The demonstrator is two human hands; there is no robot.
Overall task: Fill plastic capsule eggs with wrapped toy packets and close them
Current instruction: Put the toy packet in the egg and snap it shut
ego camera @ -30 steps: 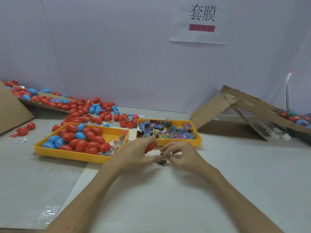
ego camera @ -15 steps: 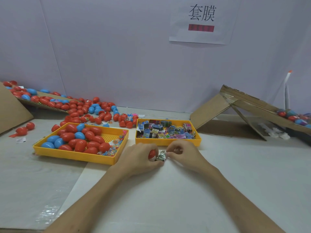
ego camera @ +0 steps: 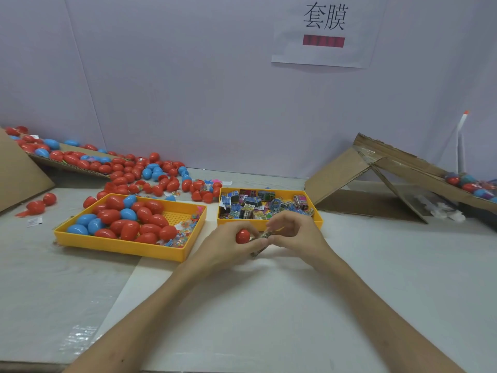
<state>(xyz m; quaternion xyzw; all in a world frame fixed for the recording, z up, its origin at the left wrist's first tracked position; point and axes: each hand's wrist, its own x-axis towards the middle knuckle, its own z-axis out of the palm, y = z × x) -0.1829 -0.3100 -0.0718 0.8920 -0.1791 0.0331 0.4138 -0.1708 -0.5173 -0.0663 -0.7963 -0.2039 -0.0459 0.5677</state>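
Egg (ego camera: 242,236), red, was gripped in the curled fingers of the left hand (ego camera: 226,249), just in front of the packet tray (ego camera: 318,218) and above the table (ego camera: 269,319); only its rounded end was seen between thumb and fingers, so whether it was open could not be told. A packet (ego camera: 265,238) was pinched by the fingertips of the right hand (ego camera: 298,235) and was held edge-on and slanted between the two hands, its middle touching the egg's right side. A second earlier the packet had been held low, under the fingertips of both hands; half a second earlier it had been turned flat, with its silvery face shown beside the egg. Since then it had been tilted onto its edge and the egg had been raised slightly toward the tray. The egg tray (ego camera: 121,247), filled with red and blue eggs, was seen unchanged just left of the hands, and the packet tray, beside it, was packed with printed packets. Loose eggs (ego camera: 139,173) were heaped behind the trays, a cardboard ramp (ego camera: 338,173) was propped at the right, and a sign (ego camera: 322,30) was fixed to the wall.
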